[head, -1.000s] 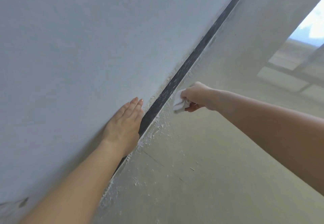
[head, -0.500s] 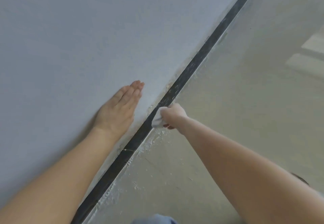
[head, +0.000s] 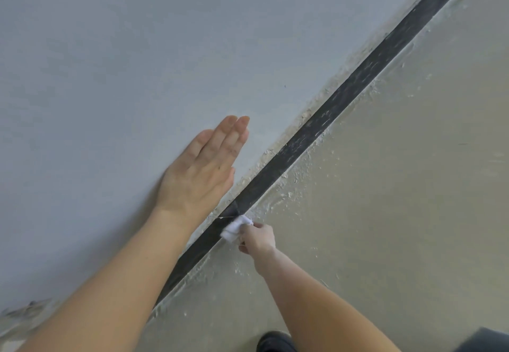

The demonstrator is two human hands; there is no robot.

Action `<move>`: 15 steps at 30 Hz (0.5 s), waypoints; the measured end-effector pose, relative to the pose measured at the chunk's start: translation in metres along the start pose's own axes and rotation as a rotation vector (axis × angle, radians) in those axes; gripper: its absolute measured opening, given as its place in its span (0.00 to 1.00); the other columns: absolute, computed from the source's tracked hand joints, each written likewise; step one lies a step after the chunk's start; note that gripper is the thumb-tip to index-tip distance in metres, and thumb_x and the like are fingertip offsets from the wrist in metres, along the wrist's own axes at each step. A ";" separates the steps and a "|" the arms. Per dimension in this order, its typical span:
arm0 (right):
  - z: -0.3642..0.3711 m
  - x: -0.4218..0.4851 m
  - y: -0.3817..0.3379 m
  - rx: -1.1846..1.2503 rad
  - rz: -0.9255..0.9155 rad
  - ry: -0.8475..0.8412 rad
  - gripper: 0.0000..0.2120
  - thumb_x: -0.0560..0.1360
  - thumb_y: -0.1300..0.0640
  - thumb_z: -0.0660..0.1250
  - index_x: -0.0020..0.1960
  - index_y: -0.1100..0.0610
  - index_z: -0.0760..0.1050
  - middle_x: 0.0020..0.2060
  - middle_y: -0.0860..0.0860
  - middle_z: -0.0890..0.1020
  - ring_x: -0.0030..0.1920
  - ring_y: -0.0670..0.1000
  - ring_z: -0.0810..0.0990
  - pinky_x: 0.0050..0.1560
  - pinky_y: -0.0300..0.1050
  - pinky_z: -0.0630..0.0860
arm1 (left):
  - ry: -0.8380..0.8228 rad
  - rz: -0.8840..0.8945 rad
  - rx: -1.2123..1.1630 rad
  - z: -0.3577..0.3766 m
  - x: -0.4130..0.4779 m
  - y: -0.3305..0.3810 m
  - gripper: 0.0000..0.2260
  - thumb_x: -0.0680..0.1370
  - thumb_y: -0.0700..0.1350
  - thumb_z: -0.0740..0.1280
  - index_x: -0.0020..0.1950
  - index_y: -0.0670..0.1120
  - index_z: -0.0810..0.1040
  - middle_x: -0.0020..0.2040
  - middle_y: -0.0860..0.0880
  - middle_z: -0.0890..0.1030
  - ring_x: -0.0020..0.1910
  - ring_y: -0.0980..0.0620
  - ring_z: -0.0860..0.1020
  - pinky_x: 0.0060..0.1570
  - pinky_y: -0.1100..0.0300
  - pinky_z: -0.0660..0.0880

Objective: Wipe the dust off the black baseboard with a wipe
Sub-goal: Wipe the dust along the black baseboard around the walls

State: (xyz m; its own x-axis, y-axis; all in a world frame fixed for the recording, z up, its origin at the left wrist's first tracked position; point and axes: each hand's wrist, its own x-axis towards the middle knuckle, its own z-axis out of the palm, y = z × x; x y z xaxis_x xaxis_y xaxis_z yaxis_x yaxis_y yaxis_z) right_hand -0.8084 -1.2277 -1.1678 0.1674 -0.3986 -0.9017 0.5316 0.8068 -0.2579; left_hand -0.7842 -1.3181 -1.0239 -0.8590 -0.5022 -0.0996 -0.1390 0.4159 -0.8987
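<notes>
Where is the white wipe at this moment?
Head view, lower centre: the wipe sits bunched in the right hand, against the black baseboard where it meets the floor, just below-right of the left hand flat on the wall.

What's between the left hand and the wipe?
Head view: between left hand and wipe, only a narrow wall strip and the black baseboard.
</notes>
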 end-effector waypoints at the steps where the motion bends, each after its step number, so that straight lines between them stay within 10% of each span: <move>1: 0.000 0.007 -0.007 0.066 -0.003 -0.018 0.07 0.75 0.63 0.59 0.47 0.60 0.75 0.43 0.56 0.79 0.42 0.54 0.80 0.49 0.48 0.81 | 0.013 -0.019 0.001 0.002 0.001 0.004 0.29 0.80 0.54 0.49 0.78 0.44 0.47 0.77 0.50 0.47 0.74 0.47 0.45 0.71 0.54 0.42; 6: -0.017 0.016 -0.051 0.146 -0.017 -0.015 0.13 0.76 0.64 0.59 0.60 0.59 0.69 0.43 0.55 0.74 0.38 0.51 0.77 0.39 0.45 0.81 | 0.016 -0.114 -0.036 -0.002 0.004 0.016 0.28 0.80 0.53 0.49 0.78 0.46 0.45 0.78 0.52 0.49 0.75 0.50 0.48 0.69 0.53 0.39; 12: -0.055 0.008 -0.078 0.367 -0.189 0.219 0.03 0.73 0.68 0.60 0.41 0.64 0.69 0.33 0.57 0.74 0.33 0.55 0.75 0.50 0.57 0.80 | -0.010 -0.060 -0.030 -0.005 0.005 0.012 0.29 0.80 0.55 0.49 0.78 0.44 0.44 0.78 0.47 0.47 0.75 0.50 0.47 0.70 0.51 0.38; 15: -0.066 0.000 -0.087 0.545 -0.349 0.381 0.09 0.73 0.62 0.60 0.34 0.60 0.70 0.32 0.57 0.76 0.30 0.55 0.75 0.37 0.50 0.78 | -0.002 -0.034 -0.063 -0.006 0.020 0.011 0.28 0.81 0.53 0.50 0.78 0.44 0.45 0.78 0.46 0.45 0.76 0.48 0.46 0.70 0.51 0.37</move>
State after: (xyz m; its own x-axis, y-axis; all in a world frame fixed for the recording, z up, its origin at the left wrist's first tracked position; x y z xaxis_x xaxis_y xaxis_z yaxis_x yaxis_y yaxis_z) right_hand -0.9095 -1.2694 -1.1676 -0.3326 -0.3330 -0.8823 0.8535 0.2917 -0.4318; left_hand -0.8061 -1.3193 -1.0330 -0.8525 -0.5179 -0.0705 -0.1987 0.4458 -0.8728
